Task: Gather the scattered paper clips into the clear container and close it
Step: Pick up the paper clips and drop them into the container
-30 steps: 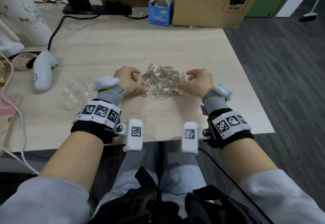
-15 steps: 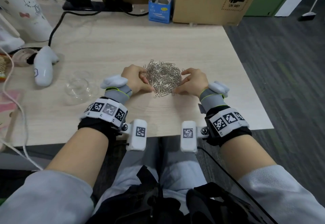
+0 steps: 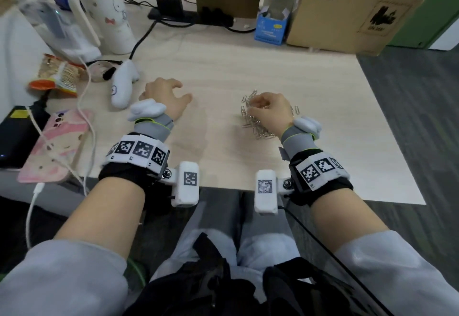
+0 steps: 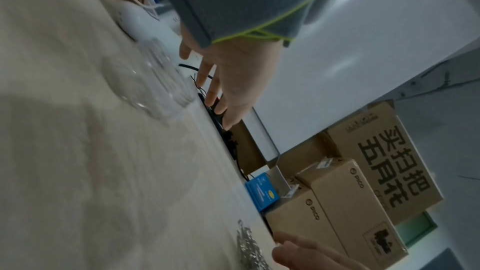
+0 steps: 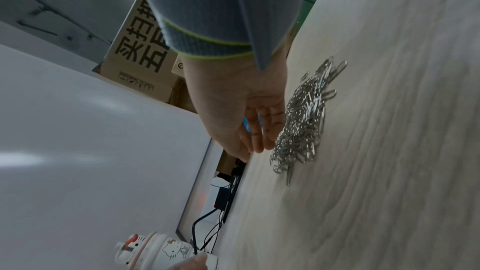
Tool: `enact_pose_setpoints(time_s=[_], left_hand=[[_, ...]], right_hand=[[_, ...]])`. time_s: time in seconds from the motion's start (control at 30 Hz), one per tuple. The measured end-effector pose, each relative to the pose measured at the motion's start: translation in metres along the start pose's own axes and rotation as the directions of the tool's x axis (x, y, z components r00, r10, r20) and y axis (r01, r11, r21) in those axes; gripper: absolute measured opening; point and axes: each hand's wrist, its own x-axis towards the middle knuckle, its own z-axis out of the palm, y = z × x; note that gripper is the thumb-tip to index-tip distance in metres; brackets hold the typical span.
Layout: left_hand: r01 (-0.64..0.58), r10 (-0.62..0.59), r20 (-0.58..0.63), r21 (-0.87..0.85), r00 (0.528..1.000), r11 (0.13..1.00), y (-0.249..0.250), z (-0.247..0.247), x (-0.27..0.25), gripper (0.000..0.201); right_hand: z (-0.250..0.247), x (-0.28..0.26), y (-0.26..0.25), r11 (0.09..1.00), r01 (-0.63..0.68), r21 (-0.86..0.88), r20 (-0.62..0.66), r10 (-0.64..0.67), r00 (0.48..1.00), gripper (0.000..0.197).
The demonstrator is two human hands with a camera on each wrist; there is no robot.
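Observation:
A heap of silver paper clips (image 3: 255, 127) lies on the wooden table (image 3: 223, 67), right of centre. My right hand (image 3: 268, 112) rests over the heap. In the right wrist view its loosely bent fingers (image 5: 259, 134) lie against the side of the paper clips (image 5: 303, 122) without closing round them. My left hand (image 3: 164, 94) is out to the left, apart from the heap. In the left wrist view its fingers (image 4: 210, 89) are spread just above the clear container (image 4: 153, 83), which stands on the table. In the head view the hand and wrist band hide the container.
A white controller (image 3: 121, 87) lies just left of my left hand. Further left are a snack packet (image 3: 57, 75), a pink phone (image 3: 54, 144) and cables. A white cartoon bottle (image 3: 111, 18), a blue box (image 3: 272, 20) and a cardboard box (image 3: 347, 13) stand at the back.
Both hands had been cupping the heap of clips together. My left hand has left it and moved left over the container; my right hand stays at the heap.

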Motion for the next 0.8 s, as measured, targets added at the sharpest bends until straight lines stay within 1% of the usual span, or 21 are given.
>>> enact_pose_setpoints(time_s=[0.03,0.1,0.17,0.2,0.27,0.3,0.33,0.47,0.53,0.57,0.63,0.67,0.73,0.8], left_hand=[[0.008,-0.009,0.027,0.023,1.000,1.000,-0.004,0.000,0.000,0.053],[0.036,-0.040,0.089,0.054,0.995,0.998,-0.013,0.001,-0.002,0.046],[0.048,-0.062,0.120,0.109,0.991,0.993,-0.017,0.003,-0.004,0.028],[0.029,-0.049,0.147,0.141,0.988,0.990,-0.016,0.003,-0.006,0.020],[-0.002,-0.030,0.194,0.163,0.980,0.987,-0.009,0.001,-0.012,0.030],[0.012,-0.047,0.201,0.175,0.979,0.985,-0.004,-0.001,-0.014,0.036],[0.000,-0.038,0.204,0.182,0.978,0.983,0.002,-0.002,-0.016,0.038],[-0.060,0.010,0.243,0.201,0.970,0.978,0.016,0.011,-0.015,0.036],[-0.082,0.027,0.274,0.192,0.961,0.978,0.022,0.024,-0.011,0.030],[-0.080,0.021,0.286,0.197,0.958,0.977,0.024,0.029,-0.009,0.031],[-0.101,0.026,0.311,0.229,0.950,0.968,0.032,0.040,-0.007,0.044],[-0.122,0.041,0.318,0.239,0.947,0.963,0.037,0.045,-0.007,0.047],[-0.146,0.060,0.320,0.252,0.946,0.957,0.048,0.056,-0.007,0.047],[-0.170,0.085,0.313,0.256,0.946,0.952,0.054,0.063,-0.006,0.047]], right_hand=[[0.003,0.000,-0.001,1.000,0.005,0.014,-0.003,-0.005,1.000,0.024],[0.010,0.000,-0.005,0.999,0.011,0.046,-0.003,-0.011,1.000,0.024],[0.013,0.001,-0.006,0.998,0.018,0.061,-0.013,-0.017,1.000,0.023],[0.014,0.000,-0.006,0.998,0.024,0.066,-0.020,-0.023,1.000,0.023],[0.012,-0.001,-0.004,0.997,0.030,0.064,-0.036,-0.028,0.999,0.022],[0.011,-0.002,-0.003,0.997,0.030,0.065,-0.041,-0.028,0.999,0.022],[0.010,-0.002,-0.001,0.997,0.028,0.070,-0.046,-0.025,0.999,0.022],[0.001,-0.004,0.010,0.996,0.000,0.087,-0.061,0.005,0.998,0.020],[-0.006,-0.004,0.016,0.994,-0.029,0.105,-0.061,0.035,0.998,0.018],[-0.008,-0.004,0.018,0.993,-0.037,0.113,-0.059,0.044,0.997,0.018],[-0.017,-0.005,0.024,0.990,-0.052,0.130,-0.067,0.061,0.996,0.018],[-0.021,-0.006,0.027,0.989,-0.058,0.135,-0.072,0.068,0.995,0.018],[-0.030,-0.007,0.034,0.988,-0.071,0.140,-0.084,0.083,0.993,0.015],[-0.036,-0.009,0.039,0.987,-0.085,0.140,-0.079,0.097,0.992,0.018]])
